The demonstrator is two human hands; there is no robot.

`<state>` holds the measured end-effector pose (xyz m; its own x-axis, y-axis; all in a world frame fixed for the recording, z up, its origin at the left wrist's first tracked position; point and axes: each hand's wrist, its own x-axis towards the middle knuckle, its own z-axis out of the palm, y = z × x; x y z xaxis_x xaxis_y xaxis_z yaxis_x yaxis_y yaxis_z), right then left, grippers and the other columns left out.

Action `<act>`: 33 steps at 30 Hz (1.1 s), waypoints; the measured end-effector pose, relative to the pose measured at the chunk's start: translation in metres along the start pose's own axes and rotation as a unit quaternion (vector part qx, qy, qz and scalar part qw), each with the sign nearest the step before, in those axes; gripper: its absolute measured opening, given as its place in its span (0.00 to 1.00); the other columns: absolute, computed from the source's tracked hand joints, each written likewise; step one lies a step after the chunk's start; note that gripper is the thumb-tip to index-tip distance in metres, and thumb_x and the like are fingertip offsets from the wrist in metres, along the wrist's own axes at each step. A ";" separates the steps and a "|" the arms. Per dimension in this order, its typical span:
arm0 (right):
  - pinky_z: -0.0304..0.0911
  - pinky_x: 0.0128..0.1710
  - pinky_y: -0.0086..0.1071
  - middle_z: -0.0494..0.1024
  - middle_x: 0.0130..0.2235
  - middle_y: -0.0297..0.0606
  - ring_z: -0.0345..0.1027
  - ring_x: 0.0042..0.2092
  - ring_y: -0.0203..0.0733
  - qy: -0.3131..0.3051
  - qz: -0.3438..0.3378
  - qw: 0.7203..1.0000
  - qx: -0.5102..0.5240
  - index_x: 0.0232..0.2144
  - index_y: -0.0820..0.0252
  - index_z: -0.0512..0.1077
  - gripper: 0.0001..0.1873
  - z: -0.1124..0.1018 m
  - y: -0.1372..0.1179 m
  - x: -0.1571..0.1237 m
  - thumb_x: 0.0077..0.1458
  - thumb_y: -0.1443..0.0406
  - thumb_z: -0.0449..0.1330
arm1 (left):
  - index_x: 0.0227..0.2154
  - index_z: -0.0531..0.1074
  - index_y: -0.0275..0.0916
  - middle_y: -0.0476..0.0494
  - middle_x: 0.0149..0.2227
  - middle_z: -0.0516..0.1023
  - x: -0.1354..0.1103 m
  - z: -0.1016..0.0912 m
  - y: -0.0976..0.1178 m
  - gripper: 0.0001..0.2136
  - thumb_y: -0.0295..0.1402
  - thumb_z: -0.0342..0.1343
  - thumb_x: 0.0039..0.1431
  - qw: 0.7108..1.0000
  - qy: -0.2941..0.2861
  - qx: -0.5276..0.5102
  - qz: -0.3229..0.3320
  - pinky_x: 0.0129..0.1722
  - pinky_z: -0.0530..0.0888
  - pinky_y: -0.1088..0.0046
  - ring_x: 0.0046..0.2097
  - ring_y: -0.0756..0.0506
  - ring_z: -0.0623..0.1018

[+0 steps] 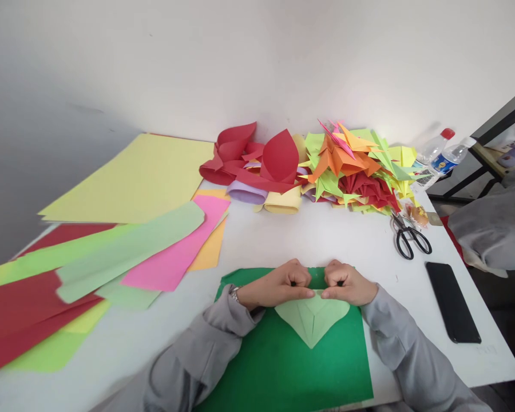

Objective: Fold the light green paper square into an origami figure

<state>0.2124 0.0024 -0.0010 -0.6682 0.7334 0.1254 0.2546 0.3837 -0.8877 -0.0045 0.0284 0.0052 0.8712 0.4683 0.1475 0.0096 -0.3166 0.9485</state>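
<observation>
A pale green folded paper (312, 321) lies over a dark green sheet (292, 372), its pointed end toward me and creases running down its middle. Both of my hands pinch its far edge, thumbs on top and nearly tip to tip. My left hand (289, 281) has its fingers curled under, with a watch at the wrist. My right hand (347, 282) mirrors it, fingers curled and thumb pressed on the paper. The parts of the paper under the fingers are hidden.
Loose coloured strips (133, 254) and a large yellow sheet (137, 177) cover the left side. Rolled red paper (278, 157) and a pile of folded paper shapes (347, 166) stand by the wall. Scissors (407, 236), a black phone (452, 302) and plastic bottles (446, 157) are at right.
</observation>
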 end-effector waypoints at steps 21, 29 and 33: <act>0.54 0.40 0.34 0.67 0.21 0.30 0.60 0.27 0.33 -0.018 -0.027 0.993 -0.117 0.23 0.60 0.67 0.26 0.005 0.000 -0.003 0.64 0.49 0.48 | 0.17 0.49 0.38 0.56 0.18 0.54 -0.002 0.003 -0.003 0.26 0.48 0.50 0.62 0.999 0.016 0.045 -0.001 0.37 0.62 0.72 0.24 0.53 0.59; 0.55 0.41 0.35 0.71 0.23 0.32 0.62 0.27 0.35 -0.022 -0.053 0.989 -0.134 0.25 0.59 0.69 0.24 0.006 0.005 -0.004 0.65 0.53 0.45 | 0.26 0.68 0.38 0.50 0.30 0.76 -0.001 0.010 -0.002 0.18 0.45 0.46 0.65 0.992 0.029 0.120 -0.005 0.43 0.61 0.72 0.33 0.51 0.73; 0.54 0.42 0.36 0.72 0.23 0.32 0.63 0.28 0.35 -0.039 -0.040 0.987 -0.149 0.25 0.59 0.69 0.22 0.006 0.007 -0.005 0.65 0.55 0.47 | 0.26 0.69 0.38 0.49 0.30 0.79 0.000 0.013 -0.002 0.17 0.43 0.45 0.66 0.989 0.032 0.143 -0.013 0.42 0.61 0.71 0.32 0.50 0.73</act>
<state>0.2135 -0.0022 -0.0107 -0.7430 0.6535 0.1446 0.3858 0.5947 -0.7053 0.0019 0.0185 0.0000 0.8364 0.5274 0.1493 0.1788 -0.5199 0.8353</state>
